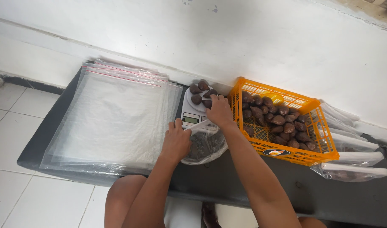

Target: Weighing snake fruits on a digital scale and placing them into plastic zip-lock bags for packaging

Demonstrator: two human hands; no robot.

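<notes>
The person's right hand (219,110) reaches over the white kitchen scale (194,110), its fingers curled down onto a brown scaly fruit (207,103) at the near right edge of the scale's round platform. Whether the fingers have closed fully on that fruit or only rest on it cannot be told, since the knuckles hide the tips. Four or five such fruits sit in a loose cluster on the platform, with their pointed ends turned different ways, so the group has no single long axis.

The left hand (175,142) lies just in front of the scale. It pinches the rim of a clear plastic bag (205,147), which already holds some dark fruit and sags on the dark bench (227,177). The bag's mouth faces the scale, directly below the right hand, so the fruit on the platform lies just beyond the opening and the right hand is the nearer one.

To the right of the scale stands an orange crate (295,154) half full of the same fruit. To the left of the scale lies a stack of flat zip bags (113,118).
</notes>
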